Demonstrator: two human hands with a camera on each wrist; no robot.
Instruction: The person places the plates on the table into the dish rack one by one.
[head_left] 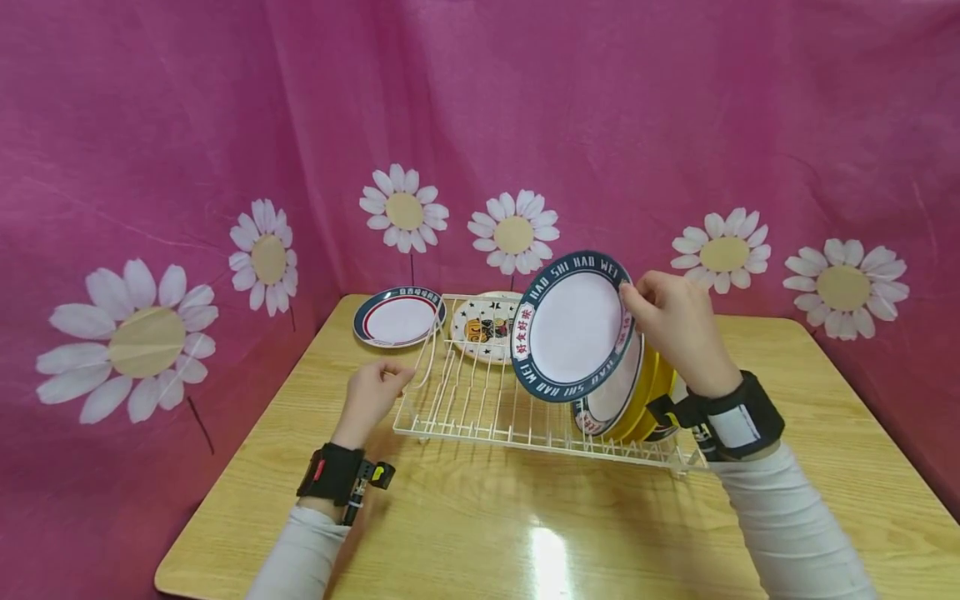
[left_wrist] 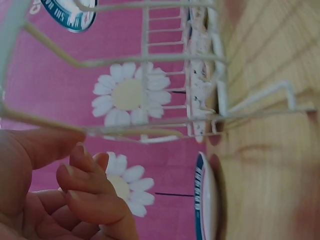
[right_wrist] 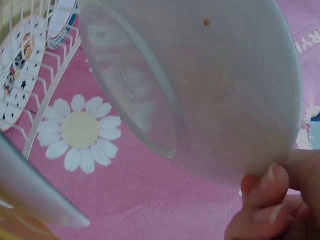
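Along the right end of the white wire rack, several plates stand on edge: a blue-rimmed white plate nearest the middle, yellow plates to its right, a dark-rimmed plate just showing past them; overlap hides the count. Lettered plate is up over the rack, tilted, left of that row, not seated in any slot. Right hand has it, grip closed to a pinch on the right side of the rim. Left hand at the rack's left end, grip narrowed too, thumb and finger seemingly on the end wire, though the wrist view is soft there. Far side of the desk: red-ringed plate lying flat at far left, star-patterned plate beyond the rack, partly seen through its wires. Judged progress: partway through racking. Right-hand row reads as done; lettered plate in hand and two on the desk look left to do, if plates are going in rather than out.
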